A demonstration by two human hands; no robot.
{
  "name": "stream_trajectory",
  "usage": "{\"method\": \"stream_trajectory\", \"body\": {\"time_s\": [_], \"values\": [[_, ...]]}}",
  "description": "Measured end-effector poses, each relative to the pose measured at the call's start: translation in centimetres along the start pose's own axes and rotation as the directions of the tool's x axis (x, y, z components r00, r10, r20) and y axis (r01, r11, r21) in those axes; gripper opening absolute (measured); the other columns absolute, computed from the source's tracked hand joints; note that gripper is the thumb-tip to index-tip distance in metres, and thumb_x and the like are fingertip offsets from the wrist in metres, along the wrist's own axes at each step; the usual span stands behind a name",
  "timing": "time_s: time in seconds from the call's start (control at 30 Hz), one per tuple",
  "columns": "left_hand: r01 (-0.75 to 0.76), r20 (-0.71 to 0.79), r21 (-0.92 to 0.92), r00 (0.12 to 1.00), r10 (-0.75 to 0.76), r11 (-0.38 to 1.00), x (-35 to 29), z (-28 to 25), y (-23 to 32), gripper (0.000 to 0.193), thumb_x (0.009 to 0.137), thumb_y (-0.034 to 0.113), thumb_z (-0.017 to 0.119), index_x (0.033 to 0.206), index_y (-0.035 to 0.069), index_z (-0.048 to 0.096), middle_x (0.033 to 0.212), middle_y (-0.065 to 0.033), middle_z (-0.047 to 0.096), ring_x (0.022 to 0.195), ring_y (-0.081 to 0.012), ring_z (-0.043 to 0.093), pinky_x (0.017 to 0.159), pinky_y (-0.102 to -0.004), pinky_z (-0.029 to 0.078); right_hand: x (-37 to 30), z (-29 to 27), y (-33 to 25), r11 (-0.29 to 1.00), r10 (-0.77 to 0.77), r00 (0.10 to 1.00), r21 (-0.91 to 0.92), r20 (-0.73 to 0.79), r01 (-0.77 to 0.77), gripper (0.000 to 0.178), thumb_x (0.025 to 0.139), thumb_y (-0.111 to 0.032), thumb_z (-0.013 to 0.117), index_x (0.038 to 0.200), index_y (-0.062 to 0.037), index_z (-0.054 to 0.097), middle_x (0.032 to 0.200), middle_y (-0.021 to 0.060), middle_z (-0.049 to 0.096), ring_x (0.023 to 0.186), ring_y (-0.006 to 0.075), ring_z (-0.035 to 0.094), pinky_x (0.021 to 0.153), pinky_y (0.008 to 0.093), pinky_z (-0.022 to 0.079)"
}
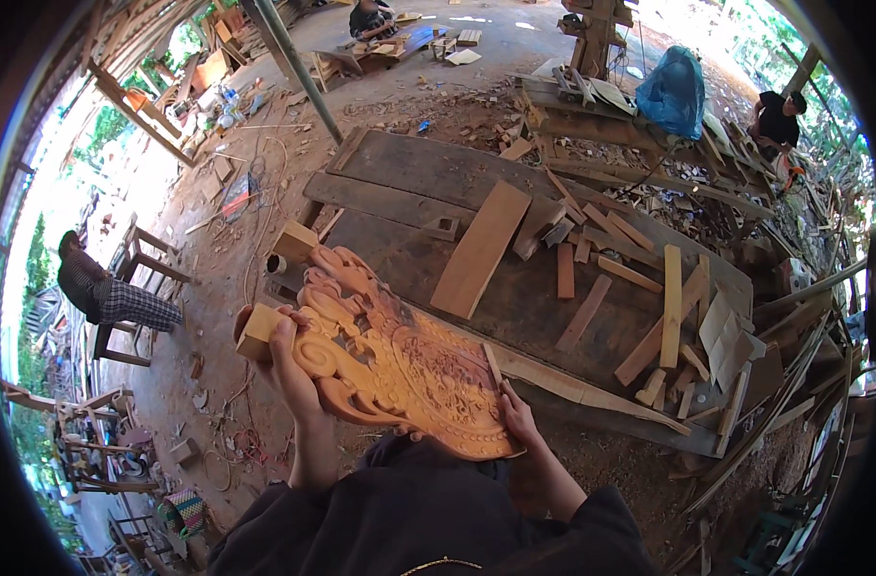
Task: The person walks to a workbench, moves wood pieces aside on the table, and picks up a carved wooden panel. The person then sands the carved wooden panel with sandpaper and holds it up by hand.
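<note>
In front of my body I hold a carved wooden panel (409, 370), tilted, with scrolls on its left side and dense relief at its middle and right. My left hand (289, 360) is closed round its left end, thumb up, at a pale square wooden block (258, 331). Whether this block is joined to the panel I cannot tell. My right hand (520, 418) grips the panel's right edge, next to a thin wooden strip (493, 365). A second square block (296, 240) shows beyond the panel's upper left corner.
Beyond the panel stands a dark workbench (390, 240) with a wide board (481, 250) and several offcuts (582, 312). A blue plastic bag (671, 96) lies on a timber pile. People are at the left (102, 283), far back (371, 19) and right (776, 123). Scraps litter the ground.
</note>
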State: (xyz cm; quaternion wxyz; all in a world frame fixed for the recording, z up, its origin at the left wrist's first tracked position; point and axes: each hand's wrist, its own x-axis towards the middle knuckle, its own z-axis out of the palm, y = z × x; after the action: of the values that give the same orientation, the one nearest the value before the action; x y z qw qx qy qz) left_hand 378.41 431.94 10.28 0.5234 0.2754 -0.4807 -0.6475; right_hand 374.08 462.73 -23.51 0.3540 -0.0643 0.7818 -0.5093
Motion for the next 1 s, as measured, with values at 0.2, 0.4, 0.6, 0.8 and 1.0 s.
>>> {"method": "stream_trajectory", "body": {"time_s": [0.2,0.4,0.6,0.8,1.0], "values": [[-0.030,0.005,0.030,1.000,0.030,0.999,0.5,-0.4,-0.1,0.024,0.089,0.017,0.057,0.104,-0.002,0.055,0.085,-0.0058,0.055,0.081,-0.0142,0.053,0.078,-0.0282,0.046,-2.8,-0.6,0.4,0.993,-0.053,0.998,-0.109,0.015,0.054,0.047,0.100,-0.026,0.040,0.144,-0.0098,0.037,0.154,0.0108,0.027,0.136,0.0287,0.036,0.110,0.0329,0.032],[0.016,0.022,-0.034,1.000,-0.015,0.999,0.3,-0.4,0.0,0.042,0.090,0.005,0.051,0.128,0.005,0.033,0.100,-0.0118,0.052,0.084,-0.0160,0.051,0.084,-0.0312,0.044,-3.3,-1.0,1.0,0.998,-0.057,0.997,-0.029,0.051,0.058,0.047,0.102,-0.023,0.039,0.145,-0.0041,0.034,0.156,0.0117,0.024,0.142,0.0227,0.027,0.112,0.0293,0.025],[0.014,0.046,-0.024,0.999,-0.013,1.000,-0.2,0.4,0.8,0.041,0.090,0.006,0.050,0.128,0.005,0.033,0.100,-0.0115,0.052,0.087,-0.0157,0.050,0.085,-0.0319,0.043,0.4,-0.2,-0.4,0.999,-0.035,0.998,-0.025,0.055,0.036,0.049,0.102,-0.025,0.039,0.146,-0.0047,0.032,0.156,0.0122,0.024,0.142,0.0237,0.027,0.112,0.0287,0.024],[-0.061,0.070,-0.008,0.996,0.061,0.998,-0.3,0.4,0.8,0.040,0.090,0.005,0.050,0.127,0.004,0.034,0.101,-0.0116,0.052,0.086,-0.0158,0.049,0.085,-0.0319,0.043,0.9,0.3,-0.9,0.994,-0.049,0.998,-0.101,-0.042,0.045,0.048,0.100,-0.029,0.043,0.142,-0.0058,0.040,0.145,0.0185,0.041,0.132,0.0288,0.043,0.106,0.0313,0.036],[-0.052,0.024,-0.002,0.998,0.052,0.999,-0.1,0.1,0.4,0.040,0.090,0.005,0.050,0.127,0.004,0.034,0.101,-0.0117,0.052,0.084,-0.0160,0.050,0.082,-0.0319,0.044,0.9,0.1,-2.5,0.940,0.014,0.977,-0.331,-0.211,-0.085,0.037,0.095,-0.032,0.051,0.123,-0.0092,0.058,0.105,0.0222,0.066,0.098,0.0407,0.062,0.084,0.0457,0.050]]}}
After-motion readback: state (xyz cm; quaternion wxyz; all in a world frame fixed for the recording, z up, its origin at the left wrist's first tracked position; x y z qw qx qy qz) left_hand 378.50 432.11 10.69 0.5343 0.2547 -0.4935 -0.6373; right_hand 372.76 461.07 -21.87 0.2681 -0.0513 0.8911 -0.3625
